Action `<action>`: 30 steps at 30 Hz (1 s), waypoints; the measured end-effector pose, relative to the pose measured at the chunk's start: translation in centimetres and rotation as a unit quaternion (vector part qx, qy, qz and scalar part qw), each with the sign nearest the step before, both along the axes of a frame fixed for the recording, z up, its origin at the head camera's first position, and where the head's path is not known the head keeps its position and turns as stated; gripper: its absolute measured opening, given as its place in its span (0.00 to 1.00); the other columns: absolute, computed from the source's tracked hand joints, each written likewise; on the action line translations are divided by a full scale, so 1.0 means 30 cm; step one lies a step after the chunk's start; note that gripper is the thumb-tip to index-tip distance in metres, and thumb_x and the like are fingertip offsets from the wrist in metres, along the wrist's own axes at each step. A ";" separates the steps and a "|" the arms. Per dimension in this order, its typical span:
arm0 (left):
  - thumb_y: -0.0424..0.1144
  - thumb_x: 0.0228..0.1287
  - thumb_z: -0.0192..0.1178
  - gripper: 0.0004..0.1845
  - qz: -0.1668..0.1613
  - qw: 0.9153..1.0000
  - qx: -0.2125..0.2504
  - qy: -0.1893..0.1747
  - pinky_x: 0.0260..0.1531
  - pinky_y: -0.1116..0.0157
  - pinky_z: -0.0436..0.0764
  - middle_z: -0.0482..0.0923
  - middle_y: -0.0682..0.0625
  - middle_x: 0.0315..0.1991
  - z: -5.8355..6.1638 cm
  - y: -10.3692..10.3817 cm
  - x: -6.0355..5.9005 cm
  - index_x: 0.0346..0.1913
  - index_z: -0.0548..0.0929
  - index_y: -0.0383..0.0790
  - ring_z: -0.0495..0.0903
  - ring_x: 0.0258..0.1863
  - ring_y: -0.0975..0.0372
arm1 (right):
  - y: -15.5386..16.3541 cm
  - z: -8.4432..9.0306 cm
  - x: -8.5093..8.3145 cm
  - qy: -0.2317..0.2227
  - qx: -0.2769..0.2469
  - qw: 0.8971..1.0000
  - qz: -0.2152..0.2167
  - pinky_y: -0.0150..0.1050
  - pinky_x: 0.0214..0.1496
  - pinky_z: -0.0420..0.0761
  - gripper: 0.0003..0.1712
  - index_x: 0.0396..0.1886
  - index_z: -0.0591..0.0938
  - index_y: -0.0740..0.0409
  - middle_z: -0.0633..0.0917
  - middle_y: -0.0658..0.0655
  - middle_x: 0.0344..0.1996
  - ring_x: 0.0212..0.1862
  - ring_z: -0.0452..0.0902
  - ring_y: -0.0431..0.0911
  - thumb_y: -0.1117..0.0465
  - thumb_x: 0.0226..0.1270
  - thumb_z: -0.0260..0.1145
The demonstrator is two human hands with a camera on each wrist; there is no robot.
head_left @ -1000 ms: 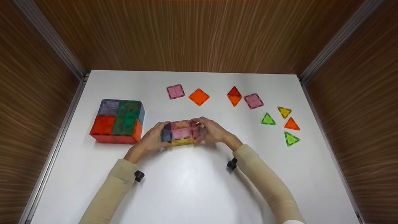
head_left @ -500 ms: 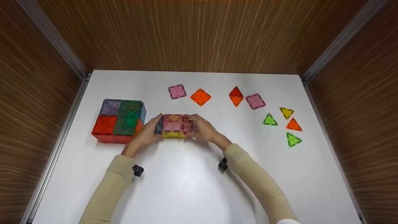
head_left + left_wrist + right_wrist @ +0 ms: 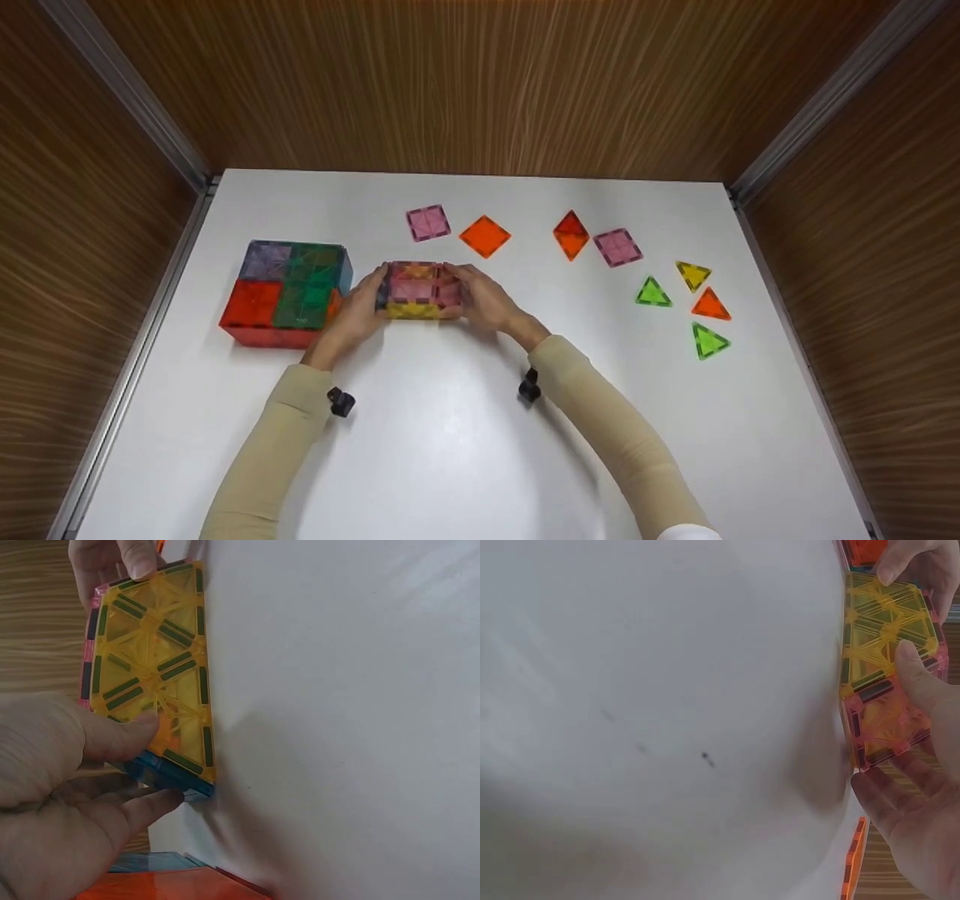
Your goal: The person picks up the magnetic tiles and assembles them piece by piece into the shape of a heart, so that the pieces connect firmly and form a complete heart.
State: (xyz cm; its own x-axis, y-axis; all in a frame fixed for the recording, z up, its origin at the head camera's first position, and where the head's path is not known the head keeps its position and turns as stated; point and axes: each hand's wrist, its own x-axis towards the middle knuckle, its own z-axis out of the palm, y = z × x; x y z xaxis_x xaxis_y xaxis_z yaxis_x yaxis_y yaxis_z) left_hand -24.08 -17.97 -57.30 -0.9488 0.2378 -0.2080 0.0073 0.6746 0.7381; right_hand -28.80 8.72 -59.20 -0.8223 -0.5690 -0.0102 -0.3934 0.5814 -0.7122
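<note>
A small box of translucent magnetic tiles (image 3: 413,291) stands between my two hands, pink on top and yellow along the front. My left hand (image 3: 355,316) grips its left end. In the left wrist view the thumb presses the yellow side (image 3: 154,637), with fingers by the dark blue end (image 3: 165,772). My right hand (image 3: 489,301) holds the other end, its thumb on the yellow side and its fingers by the pink end (image 3: 889,720). The box's far side is hidden. Close to the left hand sits a larger tile block (image 3: 255,300) in red, green and purple.
Along the back lie two pink squares (image 3: 428,223) (image 3: 618,247), an orange square (image 3: 485,236) and a red-orange diamond (image 3: 571,235). Several small triangles, among them a green one (image 3: 653,292), lie on the right of the white table (image 3: 450,435). Wooden panels (image 3: 480,90) enclose the table.
Both hands have carried the small tile box to the left and toward the back, nearer the large block. It has straightened from a slight tilt. The loose tiles stay put.
</note>
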 end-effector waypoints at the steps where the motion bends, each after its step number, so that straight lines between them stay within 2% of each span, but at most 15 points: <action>1: 0.28 0.74 0.61 0.47 0.005 1.000 0.001 0.002 0.83 0.42 0.55 0.47 0.34 0.86 0.001 0.003 0.004 0.86 0.45 0.38 0.52 0.85 0.40 | 0.002 0.000 0.002 0.006 0.005 1.000 0.001 0.51 0.82 0.69 0.53 0.83 0.61 0.64 0.75 0.64 0.73 0.74 0.73 0.55 0.50 0.67 0.77; 4: 0.35 0.74 0.64 0.45 0.015 0.999 0.006 0.032 0.82 0.40 0.56 0.50 0.32 0.85 0.008 0.023 0.022 0.85 0.50 0.37 0.54 0.84 0.38 | 0.023 0.003 0.015 0.015 0.019 1.000 -0.001 0.53 0.81 0.69 0.52 0.82 0.63 0.61 0.73 0.63 0.75 0.76 0.71 0.56 0.46 0.67 0.76; 7: 0.41 0.74 0.66 0.40 0.027 0.996 0.001 0.081 0.80 0.40 0.61 0.55 0.31 0.83 0.014 0.056 0.040 0.82 0.61 0.35 0.60 0.81 0.37 | 0.073 0.006 0.028 0.027 0.025 0.999 -0.009 0.55 0.80 0.71 0.49 0.81 0.66 0.59 0.72 0.62 0.76 0.76 0.72 0.57 0.45 0.69 0.75; 10: 0.42 0.74 0.66 0.33 0.037 0.991 -0.016 0.128 0.78 0.41 0.67 0.60 0.31 0.81 0.012 0.088 0.055 0.76 0.70 0.34 0.66 0.78 0.37 | 0.158 0.008 0.036 0.044 0.018 0.998 -0.029 0.56 0.79 0.71 0.44 0.80 0.68 0.58 0.74 0.62 0.75 0.75 0.73 0.58 0.46 0.71 0.73; 14: 0.42 0.75 0.66 0.28 0.051 0.984 -0.040 0.163 0.75 0.42 0.71 0.63 0.31 0.79 -0.002 0.107 0.069 0.72 0.76 0.33 0.70 0.75 0.37 | 0.302 0.006 0.042 0.067 0.016 0.995 -0.070 0.57 0.79 0.72 0.39 0.77 0.71 0.58 0.76 0.61 0.73 0.75 0.73 0.58 0.47 0.73 0.71; 17: 0.42 0.73 0.67 0.28 0.061 0.982 -0.047 0.175 0.73 0.42 0.74 0.66 0.30 0.77 -0.007 0.106 0.073 0.71 0.77 0.34 0.72 0.74 0.37 | 0.406 0.006 0.030 0.087 0.033 0.990 -0.103 0.58 0.78 0.72 0.37 0.76 0.73 0.59 0.77 0.63 0.72 0.73 0.74 0.60 0.47 0.74 0.70; 22: 0.41 0.72 0.69 0.28 0.069 0.979 -0.042 0.188 0.72 0.43 0.74 0.68 0.30 0.76 -0.009 0.102 0.071 0.70 0.78 0.33 0.74 0.73 0.37 | 0.541 0.008 -0.027 0.118 0.098 0.978 -0.142 0.60 0.75 0.75 0.36 0.75 0.73 0.62 0.78 0.66 0.71 0.70 0.77 0.63 0.49 0.75 0.69; 27: 0.42 0.72 0.68 0.28 0.066 0.980 -0.042 0.184 0.73 0.44 0.75 0.68 0.32 0.76 -0.009 0.106 0.071 0.70 0.78 0.35 0.73 0.73 0.39 | 0.621 0.001 -0.088 0.095 0.140 0.970 -0.173 0.61 0.76 0.74 0.35 0.75 0.73 0.61 0.75 0.66 0.74 0.71 0.76 0.64 0.51 0.76 0.69; 30: 0.42 0.72 0.68 0.27 0.064 0.979 -0.040 0.187 0.72 0.44 0.75 0.69 0.32 0.76 -0.010 0.108 0.074 0.70 0.79 0.35 0.74 0.73 0.39 | 0.645 -0.010 -0.116 0.087 0.168 0.966 -0.175 0.63 0.76 0.73 0.32 0.76 0.72 0.61 0.71 0.67 0.77 0.74 0.72 0.65 0.54 0.79 0.64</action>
State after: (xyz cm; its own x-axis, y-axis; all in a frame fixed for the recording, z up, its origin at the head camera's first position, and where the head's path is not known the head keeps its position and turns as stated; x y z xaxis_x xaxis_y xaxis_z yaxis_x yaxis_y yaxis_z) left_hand -21.86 -14.72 -57.61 -0.9831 0.1085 0.1475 0.1788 0.7428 0.6451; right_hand -32.26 28.08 -59.51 -0.9695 -0.2451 0.0089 -0.2280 0.8870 -0.4015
